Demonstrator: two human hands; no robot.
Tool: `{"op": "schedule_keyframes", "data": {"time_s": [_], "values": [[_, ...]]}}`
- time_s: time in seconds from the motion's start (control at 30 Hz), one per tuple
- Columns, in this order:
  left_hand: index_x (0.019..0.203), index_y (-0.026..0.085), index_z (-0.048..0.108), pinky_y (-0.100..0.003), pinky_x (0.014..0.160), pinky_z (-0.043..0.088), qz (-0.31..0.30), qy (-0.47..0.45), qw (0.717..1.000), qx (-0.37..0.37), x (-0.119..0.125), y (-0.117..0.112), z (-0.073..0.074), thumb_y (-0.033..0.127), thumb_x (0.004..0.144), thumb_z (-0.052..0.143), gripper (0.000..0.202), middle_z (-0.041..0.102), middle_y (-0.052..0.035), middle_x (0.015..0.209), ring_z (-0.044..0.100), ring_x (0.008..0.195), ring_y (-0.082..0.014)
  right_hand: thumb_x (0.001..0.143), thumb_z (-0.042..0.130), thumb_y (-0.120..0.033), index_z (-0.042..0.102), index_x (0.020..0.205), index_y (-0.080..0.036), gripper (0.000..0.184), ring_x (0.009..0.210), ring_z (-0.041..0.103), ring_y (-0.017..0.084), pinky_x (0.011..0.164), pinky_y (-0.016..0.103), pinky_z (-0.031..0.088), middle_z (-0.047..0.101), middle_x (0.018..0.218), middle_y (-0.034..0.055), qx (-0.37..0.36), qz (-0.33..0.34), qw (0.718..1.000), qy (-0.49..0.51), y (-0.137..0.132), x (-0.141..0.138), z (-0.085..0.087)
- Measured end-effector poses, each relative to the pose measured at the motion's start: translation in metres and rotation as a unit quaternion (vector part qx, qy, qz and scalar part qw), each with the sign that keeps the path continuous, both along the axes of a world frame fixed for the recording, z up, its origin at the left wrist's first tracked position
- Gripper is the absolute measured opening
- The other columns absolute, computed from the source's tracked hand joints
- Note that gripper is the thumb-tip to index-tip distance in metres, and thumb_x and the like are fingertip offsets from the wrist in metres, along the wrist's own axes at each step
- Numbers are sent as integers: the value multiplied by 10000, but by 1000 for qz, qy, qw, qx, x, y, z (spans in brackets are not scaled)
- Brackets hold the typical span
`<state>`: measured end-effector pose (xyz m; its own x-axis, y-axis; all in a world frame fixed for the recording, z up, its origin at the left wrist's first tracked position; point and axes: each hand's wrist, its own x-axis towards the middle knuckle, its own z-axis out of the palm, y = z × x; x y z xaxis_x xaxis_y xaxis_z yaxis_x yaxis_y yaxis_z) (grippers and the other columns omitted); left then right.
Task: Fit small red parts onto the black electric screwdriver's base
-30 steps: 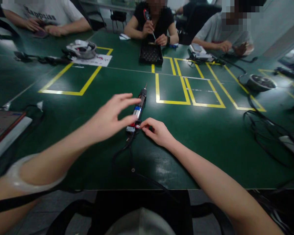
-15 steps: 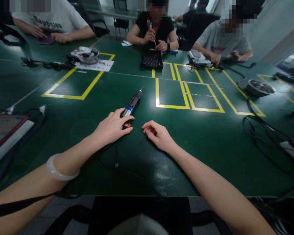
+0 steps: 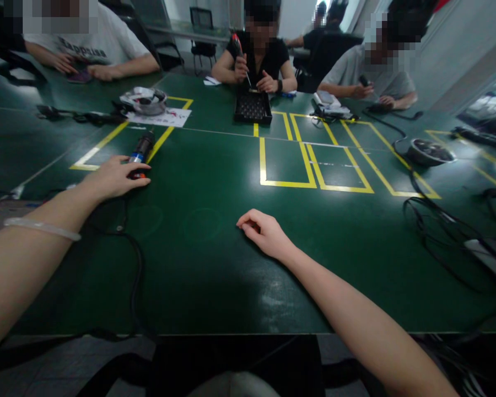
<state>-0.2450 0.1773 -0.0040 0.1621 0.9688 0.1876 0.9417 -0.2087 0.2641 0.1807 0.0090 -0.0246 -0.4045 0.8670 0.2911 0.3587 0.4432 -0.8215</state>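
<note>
An electric screwdriver (image 3: 144, 145) sits in a person's left hand (image 3: 114, 177) at a yellow tape outline (image 3: 161, 144) on a green table (image 3: 206, 187), its tip pointing away. Thumb and fingers wrap around its rear part. The step in hand appears to be positioning the tool by its body; the next move seems to call for a steady hold and slack in the black cord (image 3: 138, 275) trailing to the table's near edge. Well to the tool's right, the right hand (image 3: 263, 230) rests, fingers curled, tips together, nothing visible between them. A printed sheet (image 3: 177, 117) lies just beyond the tool.
</note>
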Motion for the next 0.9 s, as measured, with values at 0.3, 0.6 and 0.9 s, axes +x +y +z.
{"op": "schedule_keyframes", "data": {"time_s": [0.3,0.6,0.9], "values": [[1302,52,534,-492,825,534,175,167,970,-2,14,-23,15,886,799,362,988,609,-159,1100,533,847,-217,917,540,-112,657,928,-169,130,697,539,112,660,235,411,616,844,14,8,2,1000,-6,0,0,1],[1191,111,531,-370,739,499,139,251,957,-35,41,-42,27,702,982,79,772,518,-70,897,390,713,-140,913,547,-108,662,921,-173,132,711,550,117,674,240,414,634,855,18,9,2,1000,-20,1,-1,1],[1171,170,555,-382,715,505,89,176,979,-50,133,-116,31,557,1016,340,469,651,-128,1065,614,835,-271,910,548,-140,648,951,-183,116,746,590,125,688,247,435,665,862,15,-39,8,999,5,3,-4,0]]}}
